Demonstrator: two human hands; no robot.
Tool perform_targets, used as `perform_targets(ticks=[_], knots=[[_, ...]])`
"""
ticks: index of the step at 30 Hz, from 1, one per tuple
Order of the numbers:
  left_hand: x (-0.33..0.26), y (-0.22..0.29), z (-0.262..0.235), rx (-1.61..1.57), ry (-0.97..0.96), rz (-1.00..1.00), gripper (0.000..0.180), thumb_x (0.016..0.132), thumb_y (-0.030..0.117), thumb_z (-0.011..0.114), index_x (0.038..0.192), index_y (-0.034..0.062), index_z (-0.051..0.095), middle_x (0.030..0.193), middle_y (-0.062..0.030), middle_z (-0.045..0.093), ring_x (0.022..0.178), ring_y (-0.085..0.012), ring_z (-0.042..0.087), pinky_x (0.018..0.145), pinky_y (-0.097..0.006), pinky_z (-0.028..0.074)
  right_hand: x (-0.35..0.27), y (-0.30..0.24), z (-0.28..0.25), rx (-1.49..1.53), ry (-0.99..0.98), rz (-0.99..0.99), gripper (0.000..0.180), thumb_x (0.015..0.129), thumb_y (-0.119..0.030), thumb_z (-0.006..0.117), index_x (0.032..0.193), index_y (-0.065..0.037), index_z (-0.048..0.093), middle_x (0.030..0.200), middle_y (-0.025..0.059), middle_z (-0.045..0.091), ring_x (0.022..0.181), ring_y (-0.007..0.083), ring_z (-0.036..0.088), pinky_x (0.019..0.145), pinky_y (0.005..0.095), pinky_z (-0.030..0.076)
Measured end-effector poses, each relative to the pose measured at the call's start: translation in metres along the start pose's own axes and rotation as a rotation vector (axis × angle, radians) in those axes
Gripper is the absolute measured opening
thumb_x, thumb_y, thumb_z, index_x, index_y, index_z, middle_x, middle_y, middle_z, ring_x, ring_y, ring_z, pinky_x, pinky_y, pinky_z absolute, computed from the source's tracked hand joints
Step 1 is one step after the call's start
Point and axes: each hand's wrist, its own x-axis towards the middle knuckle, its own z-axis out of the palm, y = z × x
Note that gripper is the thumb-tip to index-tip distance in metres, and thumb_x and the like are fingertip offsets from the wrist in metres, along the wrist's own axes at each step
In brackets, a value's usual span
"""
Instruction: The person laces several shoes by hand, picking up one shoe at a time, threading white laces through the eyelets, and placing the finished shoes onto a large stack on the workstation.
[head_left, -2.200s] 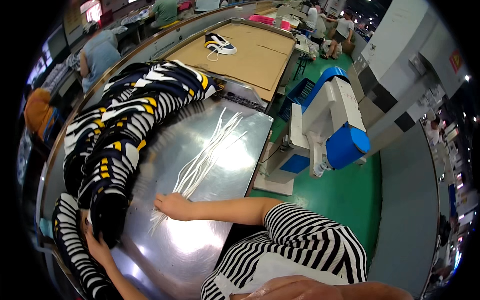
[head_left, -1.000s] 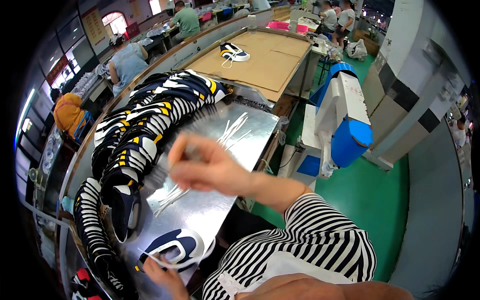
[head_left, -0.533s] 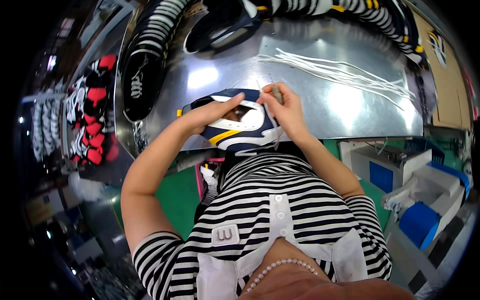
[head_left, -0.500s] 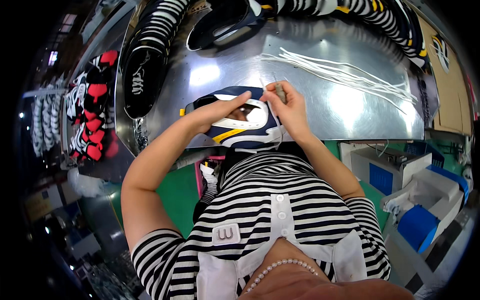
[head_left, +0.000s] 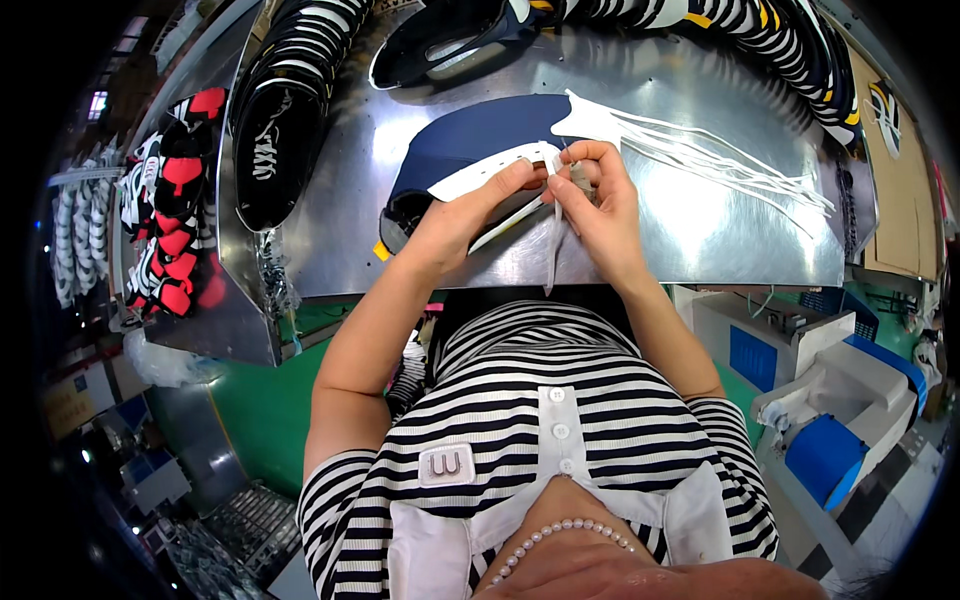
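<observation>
A navy shoe upper [head_left: 470, 135] with a white eyelet strip [head_left: 490, 170] lies tilted on the metal table, one side facing up. My left hand [head_left: 462, 215] grips it at the eyelet strip, thumb on top and fingers inside the opening. Close beside it, my right hand [head_left: 608, 205] is closed around a small tool with a tan handle [head_left: 580, 180], its thin tip by the front eyelets. A white shoelace [head_left: 554, 250] passes by my fingertips there and hangs toward the table's near edge. Whether the lace runs through an eyelet is hidden by my fingers.
Loose white shoelaces [head_left: 730, 165] lie to the right on the metal table [head_left: 700, 240]. A dark shoe upper [head_left: 440, 50] rests at the back. Nested rows of uppers [head_left: 300, 60] curve along the left and far right. Red, black and white uppers [head_left: 180, 220] stand farther left.
The shoe upper has been turned so its navy side faces up. My left hand has moved from across its opening to the eyelet strip, and my hands are closer together.
</observation>
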Motion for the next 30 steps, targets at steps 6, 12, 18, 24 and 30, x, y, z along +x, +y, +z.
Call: perform_targets(ticks=[6, 12, 18, 24, 30], knots=[[-0.007, 0.011, 0.012, 0.11, 0.081, 0.129, 0.028, 0.091, 0.016, 0.069, 0.115, 0.0006, 0.065, 0.11, -0.0077, 0.068, 0.101, -0.0166, 0.065, 0.089, -0.028, 0.052, -0.005, -0.004, -0.001, -0.148, -0.028, -0.135, 0.028, 0.088, -0.001, 0.064, 0.111, 0.0, 0.048, 0.083, 0.007, 0.068, 0.077, 0.0096, 0.063, 0.07, 0.0235, 0.049], [-0.01, 0.003, 0.021, 0.191, 0.184, 0.181, 0.028, 0.089, 0.016, 0.071, 0.112, 0.0, 0.067, 0.108, -0.0057, 0.069, 0.098, -0.0127, 0.064, 0.083, -0.025, 0.051, -0.006, -0.013, -0.007, -0.375, -0.07, -0.148, 0.03, 0.088, -0.006, 0.066, 0.111, -0.001, 0.049, 0.081, 0.0098, 0.068, 0.073, 0.0141, 0.063, 0.069, 0.0267, 0.049], [-0.006, -0.007, 0.019, 0.267, 0.227, 0.276, 0.025, 0.09, 0.019, 0.071, 0.107, 0.0008, 0.069, 0.102, -0.0039, 0.07, 0.091, -0.0105, 0.065, 0.078, -0.024, 0.051, -0.016, -0.024, -0.011, -0.365, -0.069, -0.085, 0.021, 0.094, -0.011, 0.062, 0.108, 0.0, 0.051, 0.083, 0.0114, 0.069, 0.07, 0.0154, 0.062, 0.066, 0.0271, 0.048], [-0.01, -0.006, 0.019, 0.376, 0.294, 0.244, 0.025, 0.091, 0.021, 0.07, 0.104, 0.0005, 0.071, 0.097, -0.0031, 0.071, 0.086, -0.0095, 0.065, 0.074, -0.023, 0.051, -0.012, -0.025, -0.012, -0.376, -0.068, -0.056, 0.012, 0.096, -0.007, 0.056, 0.103, 0.002, 0.055, 0.087, 0.0111, 0.071, 0.069, 0.0128, 0.064, 0.062, 0.0247, 0.049], [-0.001, -0.022, 0.009, 0.686, 0.247, 0.605, 0.022, 0.092, 0.015, 0.068, 0.105, -0.0035, 0.069, 0.098, -0.0059, 0.072, 0.088, -0.0144, 0.068, 0.076, -0.025, 0.052, -0.008, -0.021, -0.011, -0.542, -0.001, -0.032, 0.014, 0.096, -0.004, 0.055, 0.108, 0.001, 0.052, 0.088, 0.0093, 0.072, 0.06, 0.0052, 0.05, 0.057, 0.0198, 0.043]])
